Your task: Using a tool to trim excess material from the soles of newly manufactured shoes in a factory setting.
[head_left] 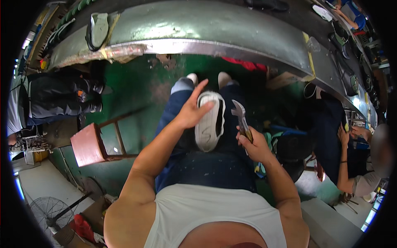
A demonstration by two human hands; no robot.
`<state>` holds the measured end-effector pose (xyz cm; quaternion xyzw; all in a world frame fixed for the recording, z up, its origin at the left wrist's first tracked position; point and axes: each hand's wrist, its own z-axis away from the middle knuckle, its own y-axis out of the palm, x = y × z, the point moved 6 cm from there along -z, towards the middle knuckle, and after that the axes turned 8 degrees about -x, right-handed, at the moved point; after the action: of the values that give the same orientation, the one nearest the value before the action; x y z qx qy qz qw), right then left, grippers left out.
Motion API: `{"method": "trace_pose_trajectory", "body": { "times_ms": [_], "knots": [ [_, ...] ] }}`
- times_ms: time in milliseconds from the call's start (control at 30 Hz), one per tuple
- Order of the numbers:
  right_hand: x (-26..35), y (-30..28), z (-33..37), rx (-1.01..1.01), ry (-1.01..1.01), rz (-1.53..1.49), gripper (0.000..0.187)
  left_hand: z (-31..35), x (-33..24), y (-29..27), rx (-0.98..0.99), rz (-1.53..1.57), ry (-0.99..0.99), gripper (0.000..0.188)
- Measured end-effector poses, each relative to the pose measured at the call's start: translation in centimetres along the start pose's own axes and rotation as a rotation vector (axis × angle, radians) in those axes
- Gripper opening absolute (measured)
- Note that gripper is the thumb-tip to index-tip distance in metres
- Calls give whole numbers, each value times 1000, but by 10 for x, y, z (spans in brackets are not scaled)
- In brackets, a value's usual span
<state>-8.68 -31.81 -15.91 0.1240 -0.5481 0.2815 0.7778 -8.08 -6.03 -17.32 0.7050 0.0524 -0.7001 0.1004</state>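
Note:
A pale grey-white shoe (205, 131) lies lengthwise over my lap, with a dark curved mark near its near end. Its right edge is wavy, with a dark gap alongside. My left hand (193, 109) grips its far end from the left; the thumb lies across the surface and a finger stretches up past the edge. To the right of the shoe, my right hand (254, 144) is closed round the handles of metal pincers (240, 113). Their curved head points up and away, apart from the shoe. Some of my left fingers are hidden.
A metal-topped bench (198, 25) curves across the far side, with a light shoe (99, 31) on it at left and dark shoes (347, 74) at right. A stool (89, 144) stands left, a fan (49, 215) lower left. A co-worker (357, 165) sits right; another person (53, 97) is left.

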Motion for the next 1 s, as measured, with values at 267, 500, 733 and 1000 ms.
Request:
{"method": "trace_pose_trajectory", "body": {
  "times_ms": [267,500,733,1000],
  "knots": [
    [27,45,6,111,-39,33,33,11,-7,-1,143,189,-108,55],
    [58,47,-16,88,-22,-286,33,24,-24,8,259,26,-15,57],
    [50,20,0,148,0,90,33,17,-14,-3,165,118,-53,53],
    [40,45,1,105,89,-72,28,15,-14,0,188,143,-109,53]
  ]
}}
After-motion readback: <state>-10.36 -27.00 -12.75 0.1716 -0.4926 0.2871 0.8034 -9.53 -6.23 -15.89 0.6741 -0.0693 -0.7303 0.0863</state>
